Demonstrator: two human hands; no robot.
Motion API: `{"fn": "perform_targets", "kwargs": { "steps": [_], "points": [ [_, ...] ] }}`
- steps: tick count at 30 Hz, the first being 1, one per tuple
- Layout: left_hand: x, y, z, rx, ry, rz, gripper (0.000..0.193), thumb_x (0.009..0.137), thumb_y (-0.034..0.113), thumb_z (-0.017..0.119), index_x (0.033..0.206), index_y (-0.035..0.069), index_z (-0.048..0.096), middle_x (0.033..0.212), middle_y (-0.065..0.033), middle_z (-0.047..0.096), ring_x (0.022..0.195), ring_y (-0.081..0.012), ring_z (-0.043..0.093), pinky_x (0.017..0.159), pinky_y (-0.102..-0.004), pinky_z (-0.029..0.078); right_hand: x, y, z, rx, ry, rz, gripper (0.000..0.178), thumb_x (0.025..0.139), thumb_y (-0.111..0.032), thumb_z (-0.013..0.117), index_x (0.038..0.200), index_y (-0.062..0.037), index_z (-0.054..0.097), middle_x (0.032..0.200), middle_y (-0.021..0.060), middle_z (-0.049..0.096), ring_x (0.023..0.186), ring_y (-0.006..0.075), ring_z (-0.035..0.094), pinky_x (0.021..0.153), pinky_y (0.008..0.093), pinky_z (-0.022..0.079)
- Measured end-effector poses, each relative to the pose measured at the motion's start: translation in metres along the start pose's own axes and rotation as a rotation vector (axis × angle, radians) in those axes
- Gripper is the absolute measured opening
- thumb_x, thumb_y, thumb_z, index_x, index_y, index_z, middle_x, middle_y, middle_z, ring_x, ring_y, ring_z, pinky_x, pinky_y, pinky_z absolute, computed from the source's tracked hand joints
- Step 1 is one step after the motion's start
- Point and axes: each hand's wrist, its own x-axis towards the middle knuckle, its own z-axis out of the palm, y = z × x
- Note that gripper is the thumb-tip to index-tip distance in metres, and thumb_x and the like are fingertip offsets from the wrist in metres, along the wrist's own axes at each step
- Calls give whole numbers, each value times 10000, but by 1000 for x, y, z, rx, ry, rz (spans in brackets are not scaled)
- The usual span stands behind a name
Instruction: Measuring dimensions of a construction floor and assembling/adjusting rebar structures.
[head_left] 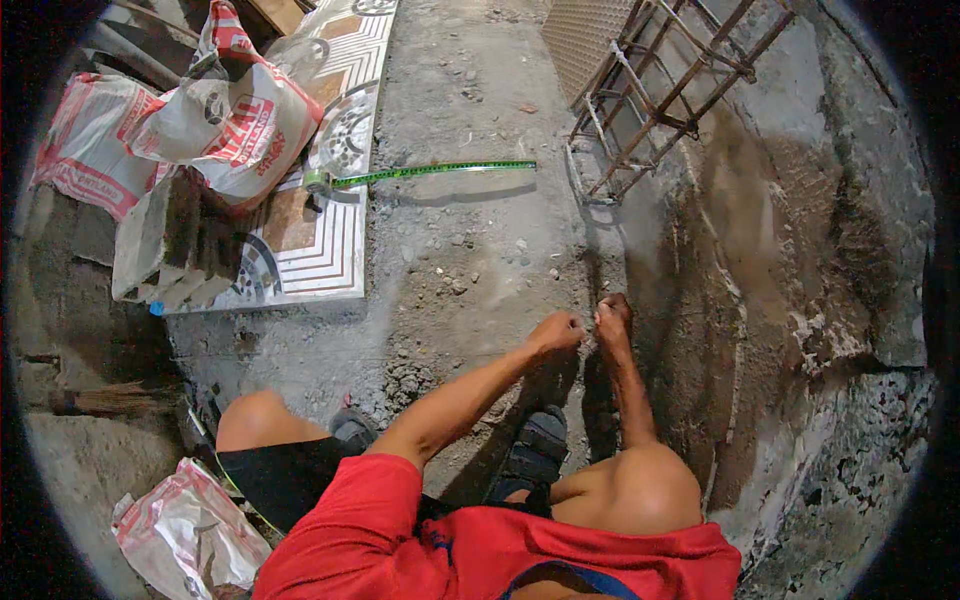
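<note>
I'd brace that left hand (556, 332) and right hand (613, 318) steady against the knees, fingers curled, can't tell if gripping anything

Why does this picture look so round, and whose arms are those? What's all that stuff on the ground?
There's no robot here. A wide, bendy-looking camera on somebody's head looks down, so you see their own left hand and right hand. Both have curled fingers close together; whether they hold something is too small to tell.

Ahead, a green tape measure stretches from the patterned tiles across the rough ground. Plump sacks sit at the left, and a cage of metal rods is at the right.
</note>
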Motion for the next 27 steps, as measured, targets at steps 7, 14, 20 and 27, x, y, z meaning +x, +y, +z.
{"fn": "perform_targets", "kwargs": {
  "steps": [7, 14, 20, 27],
  "points": [
    [23, -26, -251, 339, 800, 4, 261, 713, 168, 575, 929, 32, 627, 814, -179, 635, 752, -307, 622, 675, -393, 482, -23, -31, 11, -62, 25, 151, 87, 897, -187, 520, 928, -115, 482, 680, -31, 463, 564, 67, 403, 466, 243, 309],
    [-69, -143, -478, 603, 1531, -151, 900, 628, 433, 751, 1290, -27, 350, 1274, -255, 419, 1181, -393, 385, 1000, -475, 284, -23, -21, 7, 155, 52, 102, 133, 880, -214, 546, 946, -117, 482, 671, -17, 472, 564, 94, 433, 472, 256, 343],
    [-38, -167, -441, 353, 1468, -57, 959, 592, 486, 771, 1285, -37, 363, 1267, -246, 432, 1176, -365, 420, 985, -418, 335, -29, -41, -38, 25, -112, 47, 209, 879, -266, 549, 985, -102, 474, 735, -3, 475, 642, 93, 447, 572, 253, 378],
    [-36, -157, -440, 384, 1601, -160, 729, 607, 444, 747, 1148, 14, 514, 1077, -198, 574, 1005, -357, 548, 869, -421, 431, -42, -53, -24, -50, 7, 186, 160, 888, -240, 533, 977, -121, 472, 735, -17, 465, 624, 69, 426, 535, 233, 345]
  ]
}}
